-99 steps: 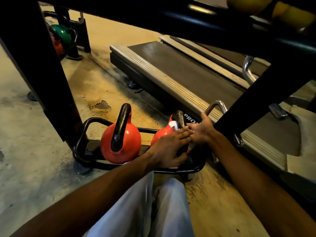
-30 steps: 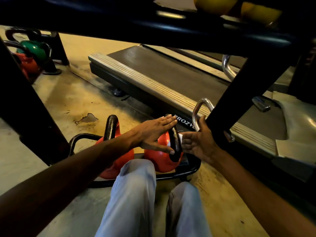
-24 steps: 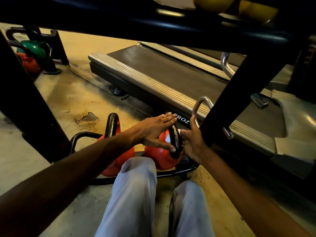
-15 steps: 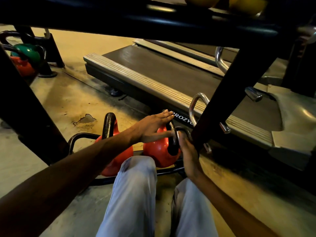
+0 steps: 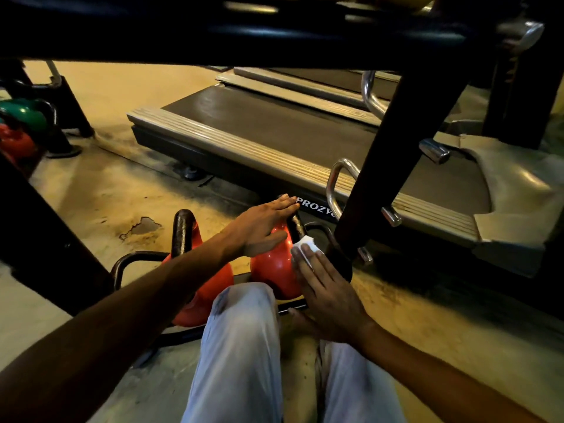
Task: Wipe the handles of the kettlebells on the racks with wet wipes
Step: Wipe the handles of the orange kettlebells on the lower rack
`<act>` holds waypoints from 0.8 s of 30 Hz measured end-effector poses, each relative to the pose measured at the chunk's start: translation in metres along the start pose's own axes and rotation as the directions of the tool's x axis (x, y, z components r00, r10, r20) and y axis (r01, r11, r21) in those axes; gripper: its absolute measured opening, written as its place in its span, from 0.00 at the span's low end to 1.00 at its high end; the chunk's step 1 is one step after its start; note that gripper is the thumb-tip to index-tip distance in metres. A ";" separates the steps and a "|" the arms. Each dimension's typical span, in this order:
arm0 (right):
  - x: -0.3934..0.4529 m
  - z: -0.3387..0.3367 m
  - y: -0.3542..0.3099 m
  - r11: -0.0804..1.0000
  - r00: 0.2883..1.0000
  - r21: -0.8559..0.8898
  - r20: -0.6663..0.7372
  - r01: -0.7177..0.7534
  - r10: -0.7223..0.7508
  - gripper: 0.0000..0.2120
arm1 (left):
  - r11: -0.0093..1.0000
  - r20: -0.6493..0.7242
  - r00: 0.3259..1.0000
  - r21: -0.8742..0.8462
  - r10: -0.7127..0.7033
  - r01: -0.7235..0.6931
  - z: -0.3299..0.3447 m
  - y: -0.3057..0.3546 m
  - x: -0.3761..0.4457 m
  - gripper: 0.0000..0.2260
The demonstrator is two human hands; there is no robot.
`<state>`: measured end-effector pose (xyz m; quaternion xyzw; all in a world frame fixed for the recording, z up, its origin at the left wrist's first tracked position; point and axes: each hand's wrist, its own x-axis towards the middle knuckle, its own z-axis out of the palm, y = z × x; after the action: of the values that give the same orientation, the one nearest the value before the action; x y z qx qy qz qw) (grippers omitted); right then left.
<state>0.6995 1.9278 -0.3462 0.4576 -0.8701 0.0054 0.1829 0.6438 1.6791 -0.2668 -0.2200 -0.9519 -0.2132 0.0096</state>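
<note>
Four kettlebells show. Two orange ones sit side by side on the low rack (image 5: pixel 134 258) in front of the person: one on the left (image 5: pixel 210 285) and one on the right (image 5: pixel 273 270), each with one dark handle. Two more sit far off at the left edge, one green (image 5: pixel 23 112) and one red (image 5: pixel 15 143).

One white wipe (image 5: pixel 306 244) is in view.

Two hands show, the left hand (image 5: pixel 262 227) and the right hand (image 5: pixel 326 288), along with two legs in pale trousers (image 5: pixel 241 346).

Two treadmills lie side by side beyond the rack, the near one (image 5: pixel 274 129) and a second (image 5: pixel 305 83) behind it.
</note>
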 end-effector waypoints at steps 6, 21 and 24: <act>0.018 -0.014 0.042 0.890 0.894 -0.097 0.113 0.445 -0.434 0.35 | 0.999 0.032 0.999 0.040 0.026 -0.027 -0.005 -0.001 -0.002 0.35; 0.050 -0.041 0.053 0.977 0.983 0.203 0.151 0.069 -0.100 0.35 | 0.994 -0.126 0.991 -0.109 -0.041 0.027 -0.013 -0.008 0.002 0.32; 0.026 -0.042 0.059 0.932 0.923 0.080 0.134 0.353 -0.361 0.34 | 0.992 -0.120 0.992 -0.120 -0.041 0.027 -0.011 -0.006 0.001 0.32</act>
<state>0.6518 1.9487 -0.2893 0.6124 -0.7828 -0.0380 0.1036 0.6392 1.6702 -0.2596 -0.1904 -0.9387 -0.2826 0.0514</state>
